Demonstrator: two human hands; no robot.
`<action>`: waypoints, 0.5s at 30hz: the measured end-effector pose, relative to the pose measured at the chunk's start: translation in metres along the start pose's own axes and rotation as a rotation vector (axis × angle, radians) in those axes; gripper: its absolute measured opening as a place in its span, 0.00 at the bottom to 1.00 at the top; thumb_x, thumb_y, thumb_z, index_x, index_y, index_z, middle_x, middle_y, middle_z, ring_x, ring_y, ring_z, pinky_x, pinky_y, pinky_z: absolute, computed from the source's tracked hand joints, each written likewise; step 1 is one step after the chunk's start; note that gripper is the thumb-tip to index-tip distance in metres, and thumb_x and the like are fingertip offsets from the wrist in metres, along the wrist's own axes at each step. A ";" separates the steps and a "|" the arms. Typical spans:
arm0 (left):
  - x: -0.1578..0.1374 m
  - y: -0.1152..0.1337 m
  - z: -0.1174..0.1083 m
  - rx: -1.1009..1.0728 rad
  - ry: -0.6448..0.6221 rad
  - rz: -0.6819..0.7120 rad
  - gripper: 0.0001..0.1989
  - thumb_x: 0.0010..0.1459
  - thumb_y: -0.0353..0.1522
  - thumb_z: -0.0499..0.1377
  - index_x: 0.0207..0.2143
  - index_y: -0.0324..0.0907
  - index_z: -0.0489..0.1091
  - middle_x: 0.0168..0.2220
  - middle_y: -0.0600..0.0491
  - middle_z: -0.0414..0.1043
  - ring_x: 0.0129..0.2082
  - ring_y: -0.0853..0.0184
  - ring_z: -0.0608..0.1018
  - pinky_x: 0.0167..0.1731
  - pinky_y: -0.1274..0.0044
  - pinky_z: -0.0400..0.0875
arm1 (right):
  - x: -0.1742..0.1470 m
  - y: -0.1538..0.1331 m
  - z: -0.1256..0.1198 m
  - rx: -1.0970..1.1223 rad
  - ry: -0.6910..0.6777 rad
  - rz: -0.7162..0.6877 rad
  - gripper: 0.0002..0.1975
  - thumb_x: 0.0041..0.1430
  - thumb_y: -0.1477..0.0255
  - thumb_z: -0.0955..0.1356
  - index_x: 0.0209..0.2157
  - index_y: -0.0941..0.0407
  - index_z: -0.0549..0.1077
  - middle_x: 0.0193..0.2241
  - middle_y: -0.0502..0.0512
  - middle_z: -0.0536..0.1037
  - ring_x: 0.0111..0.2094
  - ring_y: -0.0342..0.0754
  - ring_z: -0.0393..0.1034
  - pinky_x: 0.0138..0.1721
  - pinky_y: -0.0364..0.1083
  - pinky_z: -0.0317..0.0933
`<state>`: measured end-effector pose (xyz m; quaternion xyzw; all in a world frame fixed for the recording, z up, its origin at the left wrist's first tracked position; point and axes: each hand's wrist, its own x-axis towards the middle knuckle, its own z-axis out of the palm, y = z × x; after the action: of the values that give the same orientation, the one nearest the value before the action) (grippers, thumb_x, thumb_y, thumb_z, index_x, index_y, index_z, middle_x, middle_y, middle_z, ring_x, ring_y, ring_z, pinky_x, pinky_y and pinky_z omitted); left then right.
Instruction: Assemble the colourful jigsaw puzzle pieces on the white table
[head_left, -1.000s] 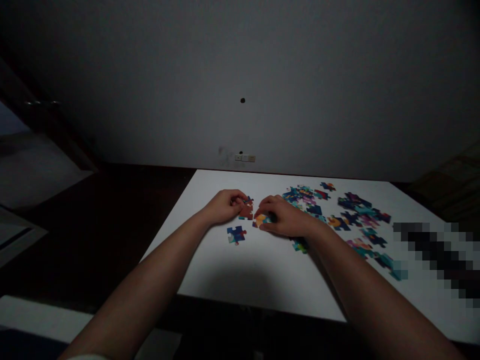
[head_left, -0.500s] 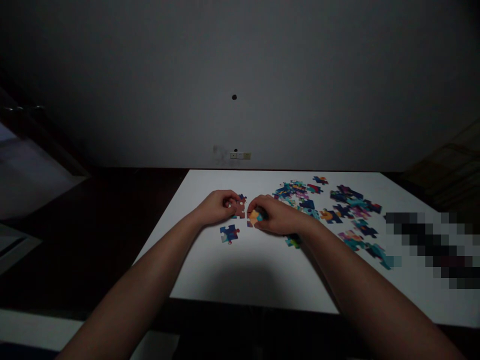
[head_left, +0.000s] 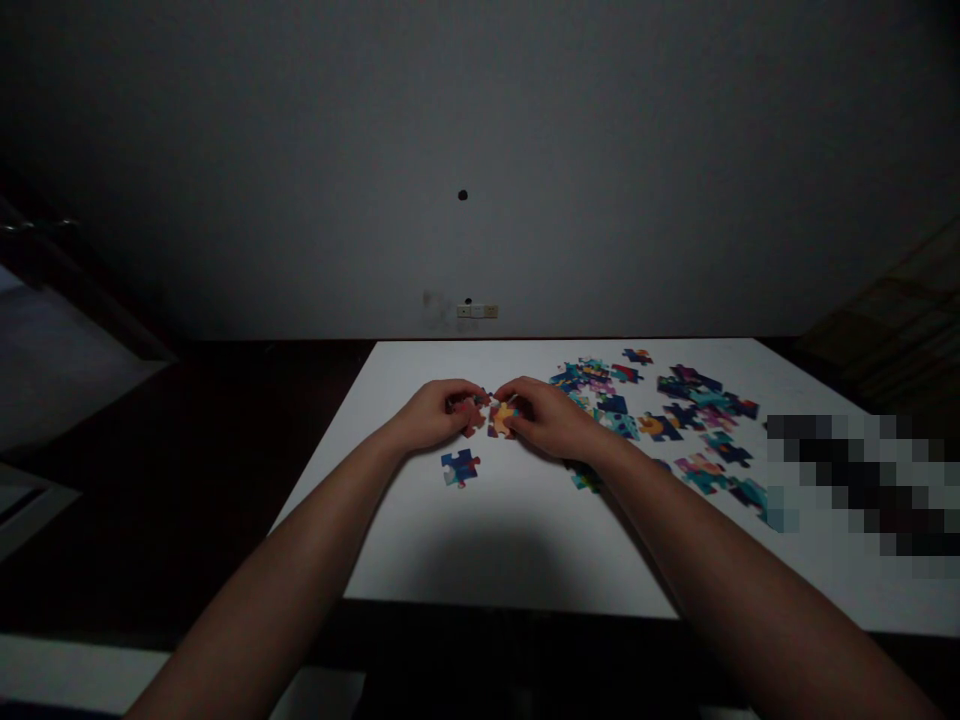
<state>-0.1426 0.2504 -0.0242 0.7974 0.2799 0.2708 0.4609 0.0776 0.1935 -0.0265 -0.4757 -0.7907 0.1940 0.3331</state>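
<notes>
My left hand (head_left: 439, 412) is closed on a reddish-brown jigsaw puzzle piece (head_left: 474, 420), thumb at its near side and fingers curled over its far side. Facing it, my right hand (head_left: 546, 415) pinches an orange and yellow puzzle piece (head_left: 501, 418). A narrow gap shows between the two pieces; whether they touch anywhere I cannot tell. Nearer to me, below the left hand, a single blue puzzle piece (head_left: 460, 467) with a red knob lies flat. A green puzzle piece (head_left: 586, 478) is partly covered by my right forearm.
On the white table (head_left: 510, 540), a heap of loose puzzle pieces (head_left: 592, 375) lies beyond my right wrist. Several more pieces (head_left: 705, 400) spread out to the right. A blurred-out patch (head_left: 862, 490) covers the right edge. A wall (head_left: 480, 250) with sockets stands behind the table.
My right hand has moved slightly away from me and turned its puzzle piece, which now sits level beside the left hand's piece. The left hand has barely moved.
</notes>
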 end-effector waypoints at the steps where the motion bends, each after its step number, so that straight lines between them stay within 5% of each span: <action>1: 0.000 0.001 0.000 0.011 0.008 0.002 0.15 0.54 0.26 0.55 0.46 0.37 0.69 0.32 0.49 0.75 0.27 0.71 0.76 0.30 0.76 0.70 | 0.000 0.000 0.000 0.000 -0.001 0.001 0.18 0.52 0.80 0.66 0.45 0.53 0.71 0.41 0.55 0.74 0.40 0.48 0.69 0.43 0.47 0.62; 9: 0.000 0.001 0.003 -0.061 -0.020 -0.028 0.10 0.55 0.30 0.58 0.40 0.36 0.67 0.31 0.48 0.75 0.27 0.70 0.76 0.29 0.76 0.71 | 0.002 0.002 0.002 0.106 0.090 0.066 0.15 0.54 0.80 0.66 0.44 0.54 0.72 0.41 0.55 0.76 0.41 0.47 0.70 0.42 0.46 0.64; 15: -0.001 0.001 0.002 -0.120 -0.032 -0.041 0.19 0.53 0.29 0.60 0.47 0.37 0.63 0.31 0.49 0.75 0.27 0.69 0.77 0.29 0.76 0.72 | 0.004 0.005 0.007 0.214 0.090 0.138 0.14 0.53 0.78 0.68 0.43 0.54 0.72 0.40 0.55 0.77 0.39 0.48 0.72 0.40 0.46 0.66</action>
<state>-0.1413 0.2483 -0.0248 0.7669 0.2719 0.2647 0.5176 0.0742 0.1997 -0.0335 -0.4988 -0.7151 0.2780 0.4031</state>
